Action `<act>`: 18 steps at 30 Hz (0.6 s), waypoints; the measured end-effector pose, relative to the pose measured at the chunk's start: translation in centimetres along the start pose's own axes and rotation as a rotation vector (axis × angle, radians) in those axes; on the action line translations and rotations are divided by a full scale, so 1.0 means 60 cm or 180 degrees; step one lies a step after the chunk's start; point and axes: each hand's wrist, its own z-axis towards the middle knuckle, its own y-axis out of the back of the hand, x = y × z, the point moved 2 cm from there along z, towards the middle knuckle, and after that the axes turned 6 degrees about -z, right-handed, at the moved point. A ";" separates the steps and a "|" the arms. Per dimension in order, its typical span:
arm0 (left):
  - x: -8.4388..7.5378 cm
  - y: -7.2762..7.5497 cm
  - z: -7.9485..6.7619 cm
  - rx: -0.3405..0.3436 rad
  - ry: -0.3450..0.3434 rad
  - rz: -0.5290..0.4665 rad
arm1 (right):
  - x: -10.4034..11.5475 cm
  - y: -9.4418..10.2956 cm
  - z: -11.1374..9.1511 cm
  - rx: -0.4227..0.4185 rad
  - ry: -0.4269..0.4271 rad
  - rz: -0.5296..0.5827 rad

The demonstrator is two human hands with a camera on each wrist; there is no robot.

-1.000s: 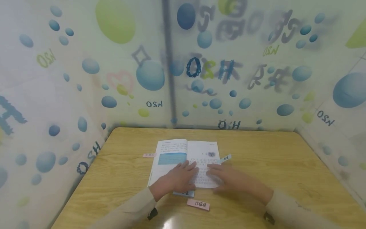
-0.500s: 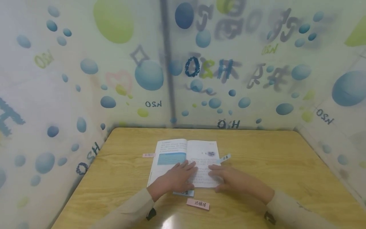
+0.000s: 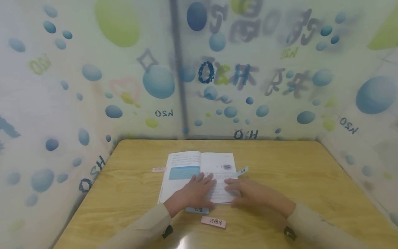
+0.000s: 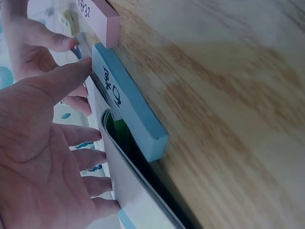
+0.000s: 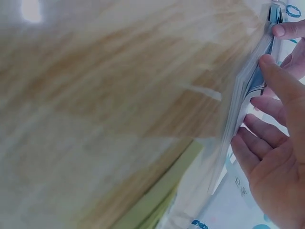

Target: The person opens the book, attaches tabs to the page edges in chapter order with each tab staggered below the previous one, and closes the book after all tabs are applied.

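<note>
The book point(image 3: 200, 164) lies spread near the middle of the wooden bench point(image 3: 286, 162), its left page point(image 3: 176, 185), with a printed blue panel point(image 3: 184, 173), in view beside the person's left arm. The step in hand looks to be pressing or smoothing the right page point(image 3: 220, 183) flat.

The left hand point(image 3: 196, 192) lies across that page beside the gutter, its grip spread, fingers nearly straight and pinching nothing. The right hand point(image 3: 248, 192) is at the outer edge of the same page, its grip likewise loose and spread, fingers slightly bent; how firmly either presses, I cannot tell.

At the near edge, a blue labelled block point(image 4: 128, 105) stands beside the book, the left thumb just beside it or touching; a pink labelled block point(image 3: 213, 222) lies closer to the person. A pink strip point(image 3: 159, 169) shows at the left edge, a blue strip point(image 3: 242, 171) at the right.

The next move probably calls for even, gentle palm pressure outward from the gutter, where the pages arch, with the thumb kept from nudging the blue block.
</note>
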 end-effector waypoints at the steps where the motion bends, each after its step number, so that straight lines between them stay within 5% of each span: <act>1: 0.000 0.000 0.000 -0.0006 0.0005 -0.0019 | -0.001 0.001 0.002 0.0012 0.0002 -0.0028; 10: -0.012 0.000 0.007 -0.0090 -0.0053 -0.0073 | -0.003 0.016 0.023 -0.0449 0.0471 -0.0362; 18: -0.011 -0.007 0.015 -0.0188 -0.0097 0.0093 | -0.001 0.019 0.035 -0.0569 0.0439 -0.0396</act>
